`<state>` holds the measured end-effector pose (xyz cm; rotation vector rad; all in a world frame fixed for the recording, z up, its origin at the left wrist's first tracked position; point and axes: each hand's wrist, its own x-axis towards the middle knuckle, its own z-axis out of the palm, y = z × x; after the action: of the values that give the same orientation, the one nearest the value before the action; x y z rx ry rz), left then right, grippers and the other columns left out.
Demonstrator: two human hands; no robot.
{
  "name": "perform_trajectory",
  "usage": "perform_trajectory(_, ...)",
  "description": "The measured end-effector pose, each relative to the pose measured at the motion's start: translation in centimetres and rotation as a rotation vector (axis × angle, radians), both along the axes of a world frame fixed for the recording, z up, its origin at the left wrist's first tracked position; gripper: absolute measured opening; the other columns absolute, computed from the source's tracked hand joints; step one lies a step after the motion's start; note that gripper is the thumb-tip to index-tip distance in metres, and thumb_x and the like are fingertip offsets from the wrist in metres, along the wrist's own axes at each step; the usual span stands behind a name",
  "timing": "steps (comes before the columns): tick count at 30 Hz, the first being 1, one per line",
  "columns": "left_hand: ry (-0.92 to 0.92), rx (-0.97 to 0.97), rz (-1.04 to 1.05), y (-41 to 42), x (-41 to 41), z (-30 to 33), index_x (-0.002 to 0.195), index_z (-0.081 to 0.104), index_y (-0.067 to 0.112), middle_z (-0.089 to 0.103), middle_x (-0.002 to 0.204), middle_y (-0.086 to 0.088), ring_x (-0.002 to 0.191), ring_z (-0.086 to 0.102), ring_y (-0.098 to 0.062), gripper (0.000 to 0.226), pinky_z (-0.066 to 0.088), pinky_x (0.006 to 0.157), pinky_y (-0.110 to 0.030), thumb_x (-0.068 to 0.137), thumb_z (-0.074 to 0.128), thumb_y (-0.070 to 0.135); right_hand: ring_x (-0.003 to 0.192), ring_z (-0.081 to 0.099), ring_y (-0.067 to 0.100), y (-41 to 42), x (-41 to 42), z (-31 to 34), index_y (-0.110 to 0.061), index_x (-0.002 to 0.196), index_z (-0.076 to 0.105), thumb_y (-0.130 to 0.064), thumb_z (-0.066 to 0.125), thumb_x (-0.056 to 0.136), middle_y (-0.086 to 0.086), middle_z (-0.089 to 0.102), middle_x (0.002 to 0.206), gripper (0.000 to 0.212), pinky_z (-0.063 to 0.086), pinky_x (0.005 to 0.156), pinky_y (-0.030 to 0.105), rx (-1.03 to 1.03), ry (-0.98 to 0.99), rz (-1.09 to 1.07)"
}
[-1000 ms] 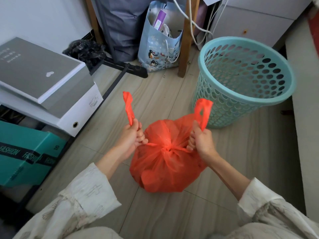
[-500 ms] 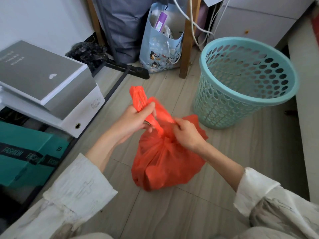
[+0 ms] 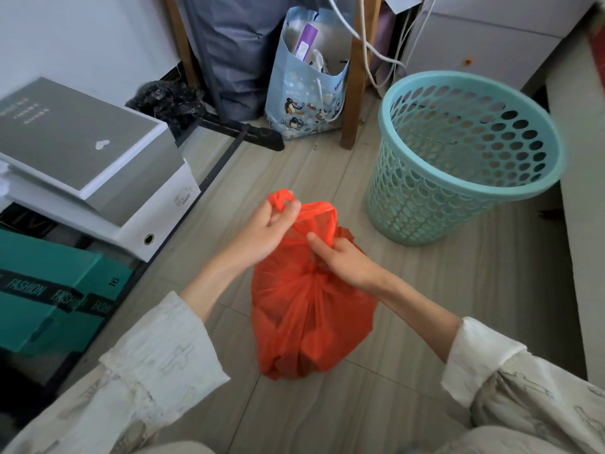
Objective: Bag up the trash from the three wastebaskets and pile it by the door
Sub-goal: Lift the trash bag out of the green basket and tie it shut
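1. Your left hand [image 3: 262, 232] pinches one handle loop [image 3: 281, 198] of the orange trash bag [image 3: 307, 319] between thumb and fingertips. Grip it low on the loop, so the thin film does not slide out as you pull.
2. Your right hand [image 3: 343, 262] is curled around the other handle [image 3: 322, 217], just above the gathered neck of the bag. Thread this one under the left loop, close to the first knot, rather than high up, where it would leave slack.
3. Draw both handles outward and level with each other. To my eye the neck is already cinched once, so this looks like the second, locking tie. Pull firmly but not sharply, because film this thin may well tear at the handle roots.
4. The bag sits on the floor [image 3: 409, 404] between your forearms, full and rounded. Let the floor carry its weight while you tie; lifting it would strain the handles.
5. The teal wastebasket [image 3: 465, 158] stands just beside the bag on your right and looks empty through its holes, so this one seems done.
6. Once the knot holds, carry the bag by the knot to the door, which is not in view here.
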<state>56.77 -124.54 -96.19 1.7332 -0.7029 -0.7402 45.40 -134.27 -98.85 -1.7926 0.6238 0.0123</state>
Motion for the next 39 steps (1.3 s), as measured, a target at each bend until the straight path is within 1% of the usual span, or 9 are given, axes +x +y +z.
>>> perform_trajectory(3,0.001,0.038,-0.134,0.6,-0.5,-1.6,0.114,0.035,0.017,0.052,0.095,0.012,0.076,0.052,0.025,0.023,0.037,0.072,0.004,0.092,0.044,0.015,0.037,0.036,0.001,-0.3,0.2,0.2,-0.019,0.053,0.052,-0.037,0.033,0.098,-0.01,0.045,0.042,0.051,0.029,0.046,0.017,0.148,0.036,-0.051)
perform_trajectory(8,-0.233,0.255,-0.235,1.6,0.5,-2.8,0.13,0.023,0.022,0.038,0.11,0.002,0.089,0.049,-0.014,0.079,0.041,0.075,-0.022,0.071,0.075,0.024,0.037,0.033,0.007,-1.1,-0.1,0.0,-0.014,0.053,0.057,-0.029,0.033,0.097,-0.002,0.038,0.043,0.053,0.026,0.044,0.022,0.226,0.056,-0.118)
perform_trajectory(13,-0.537,0.375,-0.372,1.4,0.5,-3.3,0.114,0.056,0.015,0.06,0.106,-0.012,0.103,0.055,-0.025,0.03,0.04,0.089,-0.031,0.088,0.054,0.028,0.038,0.036,0.009,-1.5,-0.2,-0.9,-0.01,0.061,0.059,-0.028,0.033,0.097,-0.007,0.041,0.037,0.047,0.029,0.043,0.022,0.347,0.052,-0.138)
perform_trajectory(15,-0.58,0.316,-0.333,1.5,0.4,-3.0,0.098,0.063,0.011,0.064,0.095,-0.012,0.095,0.056,-0.027,0.032,0.041,0.086,-0.034,0.091,0.038,0.03,0.038,0.04,0.01,-1.7,-0.4,-1.2,-0.007,0.066,0.059,-0.026,0.033,0.098,-0.005,0.046,0.04,0.045,0.033,0.041,0.021,0.381,0.02,-0.158)
perform_trajectory(20,-0.324,0.156,-0.203,1.6,0.3,-1.8,0.065,0.052,0.024,0.048,0.056,0.012,0.056,0.046,0.003,0.031,0.032,0.06,-0.024,0.092,0.036,0.027,0.042,0.05,0.013,-2.6,-0.4,-1.6,-0.006,0.054,0.055,-0.022,0.034,0.099,-0.001,0.057,0.042,0.052,0.041,0.046,0.019,0.365,-0.057,-0.282)
perform_trajectory(23,-0.204,0.088,-0.153,1.2,-0.3,-1.4,0.059,0.047,0.025,0.043,0.048,0.009,0.047,0.037,-0.002,0.034,0.028,0.052,-0.018,0.093,0.041,0.027,0.047,0.053,0.013,-3.0,-0.3,-1.6,-0.006,0.054,0.061,-0.027,0.039,0.097,-0.001,0.062,0.045,0.053,0.044,0.051,0.018,0.391,-0.093,-0.316)
perform_trajectory(29,0.018,-0.025,-0.044,1.2,-0.5,-0.8,0.062,0.048,0.016,0.044,0.07,-0.007,0.065,0.041,-0.016,0.031,0.033,0.064,-0.025,0.09,0.043,0.029,0.058,0.059,0.01,-3.7,-0.6,-2.1,-0.012,0.056,0.066,-0.028,0.039,0.097,-0.005,0.067,0.049,0.052,0.045,0.063,0.019,0.218,-0.068,-0.339)
perform_trajectory(33,0.336,-0.225,0.006,0.9,-0.7,-0.5,0.062,0.056,0.01,0.06,0.091,-0.007,0.09,0.059,-0.017,0.038,0.051,0.078,-0.022,0.095,0.036,0.011,0.046,0.041,0.01,-4.0,-0.8,-1.9,-0.011,0.064,0.062,-0.032,0.035,0.098,-0.004,0.066,0.049,0.048,0.028,0.042,0.018,0.358,0.018,-0.379)
perform_trajectory(39,0.547,-0.311,0.077,0.7,-0.9,-0.8,0.049,0.048,0.014,0.069,0.069,-0.002,0.089,0.066,-0.026,0.048,0.055,0.072,-0.027,0.095,0.036,0.014,0.029,0.029,0.004,-4.8,-0.9,-1.7,-0.016,0.07,0.047,-0.033,0.026,0.1,-0.003,0.067,0.053,0.041,0.018,0.035,0.014,0.605,0.063,-0.387)
